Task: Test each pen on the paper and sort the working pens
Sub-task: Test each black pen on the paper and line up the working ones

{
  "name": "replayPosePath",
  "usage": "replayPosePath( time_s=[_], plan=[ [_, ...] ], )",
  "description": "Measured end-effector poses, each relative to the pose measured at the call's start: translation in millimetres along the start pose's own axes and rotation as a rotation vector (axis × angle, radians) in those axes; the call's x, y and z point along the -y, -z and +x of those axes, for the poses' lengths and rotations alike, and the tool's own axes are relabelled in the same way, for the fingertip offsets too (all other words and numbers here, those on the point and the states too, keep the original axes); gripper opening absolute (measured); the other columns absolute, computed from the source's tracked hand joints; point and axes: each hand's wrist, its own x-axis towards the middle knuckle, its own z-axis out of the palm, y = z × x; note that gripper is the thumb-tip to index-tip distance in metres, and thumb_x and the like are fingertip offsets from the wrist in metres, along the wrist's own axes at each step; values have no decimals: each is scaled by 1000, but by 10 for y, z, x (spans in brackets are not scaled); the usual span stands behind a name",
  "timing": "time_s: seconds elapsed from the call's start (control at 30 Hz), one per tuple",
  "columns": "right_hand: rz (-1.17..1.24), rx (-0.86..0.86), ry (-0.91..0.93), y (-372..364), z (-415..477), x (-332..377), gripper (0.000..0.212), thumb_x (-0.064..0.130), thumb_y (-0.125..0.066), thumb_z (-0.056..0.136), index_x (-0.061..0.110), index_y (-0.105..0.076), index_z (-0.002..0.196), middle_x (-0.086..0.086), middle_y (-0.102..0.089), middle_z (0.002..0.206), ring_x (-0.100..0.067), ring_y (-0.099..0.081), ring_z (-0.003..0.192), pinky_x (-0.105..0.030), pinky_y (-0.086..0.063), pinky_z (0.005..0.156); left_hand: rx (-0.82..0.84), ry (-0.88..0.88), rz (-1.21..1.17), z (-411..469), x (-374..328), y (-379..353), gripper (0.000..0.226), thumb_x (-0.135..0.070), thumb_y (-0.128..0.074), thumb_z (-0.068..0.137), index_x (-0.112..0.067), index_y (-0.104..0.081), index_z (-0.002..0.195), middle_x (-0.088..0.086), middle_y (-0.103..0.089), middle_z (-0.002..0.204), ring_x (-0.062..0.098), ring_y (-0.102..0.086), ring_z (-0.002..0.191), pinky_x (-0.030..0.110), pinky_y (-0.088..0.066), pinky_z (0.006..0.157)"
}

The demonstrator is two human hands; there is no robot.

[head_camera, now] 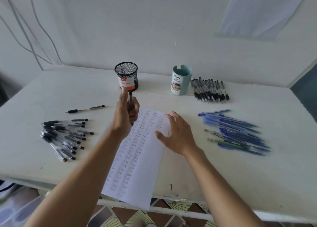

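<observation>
My left hand (126,114) grips a black pen (131,98) upright above the top left of the paper (137,158), just in front of the black mesh pen cup (126,75). The sheet lies slanted in the middle of the table and is covered with rows of written test words. My right hand (176,134) rests open on the paper's right edge, fingers spread. A pile of black pens (63,137) lies at the left, with a single black pen (84,109) apart above it.
A teal desk organizer cup (181,80) stands at the back, a row of black pens (210,90) to its right. Blue pens (236,132) are heaped at the right. The paper's lower end overhangs the table's front edge (223,208).
</observation>
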Motion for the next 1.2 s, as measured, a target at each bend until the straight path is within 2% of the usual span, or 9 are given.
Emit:
replayPosePath(
  time_s=[0.17, 0.3, 0.37, 0.47, 0.6, 0.73, 0.83, 0.97, 1.2],
  plan=[
    [-135, 27, 28, 22, -77, -187, 105, 84, -19, 70, 24, -16, 156, 1, -4, 167, -19, 0, 153, -44, -3, 122, 4, 99, -264, -18, 95, -135, 50, -43, -35, 87, -14, -43, 47, -4, -22, 43, 9, -12, 40, 23, -8, 42],
    [-188, 101, 44, 23, -89, -194, 108, 89, -28, 72, 28, -5, 158, 2, 9, 167, -20, 11, 153, -45, 6, 122, -92, 56, -147, 30, 192, -215, 19, -17, -46, 103, -13, -65, 102, 1, -56, 69, 7, -17, 38, 22, -12, 40],
    [-188, 112, 37, 25, -86, -180, 109, 90, -36, 74, 29, -4, 158, 0, 12, 167, -21, 13, 153, -46, 8, 123, -143, 37, -95, 61, 247, -253, 33, 4, -44, 99, -13, -62, 121, 6, -67, 89, 7, -26, 35, 21, -18, 38],
    [-201, 120, 22, 15, -88, -157, 112, 94, -35, 71, 30, -5, 158, -2, 12, 167, -23, 14, 153, -47, 8, 123, -148, 13, -115, 74, 311, -261, 32, -16, -36, 107, -13, -59, 129, 10, -65, 111, 16, -56, 60, 23, -41, 53],
    [-190, 105, 11, 3, -84, -145, 111, 93, -40, 71, 29, -8, 157, -3, 7, 167, -23, 11, 153, -47, 7, 123, -73, -6, 97, 85, 393, -302, 58, -53, -30, 102, -8, -67, 110, 18, -63, 95, 25, -66, 72, 30, -51, 63],
    [-176, 86, 15, -9, -89, -158, 112, 93, -42, 70, 29, -11, 157, -3, 5, 167, -23, 10, 153, -47, 7, 123, -159, -61, 499, 83, 489, -310, 17, -31, -62, 99, -22, -70, 87, 6, -75, 88, 22, -75, 81, 33, -59, 74],
    [-167, 89, 13, -15, -84, -169, 114, 93, -41, 69, 29, -10, 158, -2, 5, 167, -22, 10, 153, -46, 8, 123, -204, -63, 623, 55, 506, -292, 15, -16, -77, 85, -18, -63, 78, 5, -73, 77, 12, -69, 65, 23, -51, 55],
    [-154, 72, 19, -26, -81, -179, 114, 93, -41, 69, 28, -12, 158, -3, 3, 167, -23, 9, 153, -46, 7, 123, -239, 15, 683, 69, 517, -281, 22, 1, -62, 70, -7, -44, 61, 13, -55, 52, 14, -48, 46, 26, -36, 45],
    [-143, 58, 24, -21, -87, -177, 112, 93, -42, 70, 29, -13, 157, -2, 2, 167, -22, 9, 153, -46, 8, 123, -231, 28, 794, 105, 522, -265, 24, 5, -51, 65, -8, -32, 59, 11, -40, 56, 20, -37, 54, 28, -27, 46]
  ],
)
